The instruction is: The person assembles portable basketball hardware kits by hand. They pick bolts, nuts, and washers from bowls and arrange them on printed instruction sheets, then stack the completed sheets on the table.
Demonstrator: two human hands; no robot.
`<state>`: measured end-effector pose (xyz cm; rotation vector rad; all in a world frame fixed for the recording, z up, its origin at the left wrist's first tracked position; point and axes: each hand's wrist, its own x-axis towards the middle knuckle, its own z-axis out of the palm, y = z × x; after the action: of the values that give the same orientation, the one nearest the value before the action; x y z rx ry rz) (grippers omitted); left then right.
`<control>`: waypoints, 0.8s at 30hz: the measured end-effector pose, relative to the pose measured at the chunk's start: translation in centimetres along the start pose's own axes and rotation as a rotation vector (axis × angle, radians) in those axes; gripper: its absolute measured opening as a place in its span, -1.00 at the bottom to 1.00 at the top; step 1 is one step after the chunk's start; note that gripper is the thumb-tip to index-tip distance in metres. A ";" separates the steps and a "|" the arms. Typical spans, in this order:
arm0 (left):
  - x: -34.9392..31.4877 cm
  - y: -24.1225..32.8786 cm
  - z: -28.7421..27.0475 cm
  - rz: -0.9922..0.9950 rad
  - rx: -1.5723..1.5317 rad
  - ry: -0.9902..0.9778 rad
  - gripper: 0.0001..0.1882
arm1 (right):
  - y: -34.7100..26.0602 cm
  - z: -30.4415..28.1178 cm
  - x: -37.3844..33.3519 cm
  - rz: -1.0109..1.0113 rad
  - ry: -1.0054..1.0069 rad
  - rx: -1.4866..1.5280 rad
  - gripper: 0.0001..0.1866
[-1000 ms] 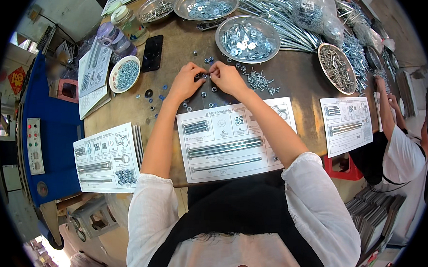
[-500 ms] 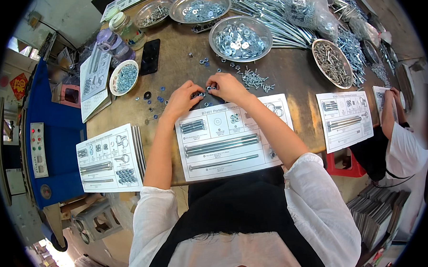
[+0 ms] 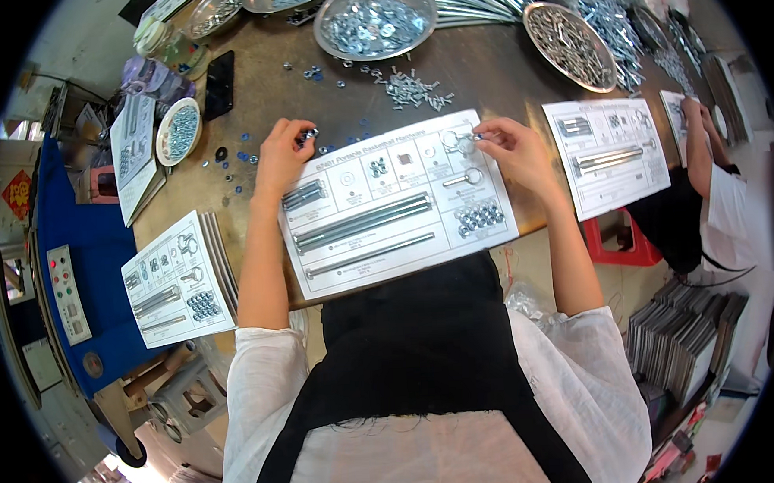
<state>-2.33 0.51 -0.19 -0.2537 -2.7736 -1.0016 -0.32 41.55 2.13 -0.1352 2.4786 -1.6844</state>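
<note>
A white printed parts card (image 3: 398,205) lies on the table in front of me, with long metal rods, nuts and small hardware laid on its outlines. My left hand (image 3: 282,154) rests at the card's upper left corner, fingers pinched on a few small nuts (image 3: 307,135). My right hand (image 3: 515,149) is at the card's upper right, fingertips on a small metal ring piece (image 3: 466,138) beside two eye bolts. A loose pile of small screws (image 3: 412,89) lies on the brown table just beyond the card.
Round metal dishes of washers (image 3: 375,19) and screws (image 3: 570,45) stand at the back. A small white bowl (image 3: 177,130), a black phone (image 3: 219,85), a stack of filled cards (image 3: 174,279) sit left. Another person's hand (image 3: 691,116) works at a card (image 3: 606,152) on the right.
My hands, together above the card before, have spread apart: the left to the card's upper left corner, the right to its upper right. The view has shifted toward me.
</note>
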 end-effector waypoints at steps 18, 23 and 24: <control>-5.2 18.9 11.2 0.195 -0.061 -0.535 -0.79 | 0.6 -1.6 -5.9 -0.196 -0.184 -0.264 -0.77; -5.3 19.3 10.7 0.226 -0.033 -0.475 -0.84 | 0.8 -1.5 -6.3 -0.208 -0.178 -0.279 -0.82; -5.5 19.3 10.8 0.248 -0.034 -0.449 -0.84 | 0.9 -1.5 -6.3 -0.226 -0.167 -0.291 -0.84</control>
<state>6.01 21.55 2.25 -0.9053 -3.0020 -1.0320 5.62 44.18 2.26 -0.5812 2.6427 -1.3064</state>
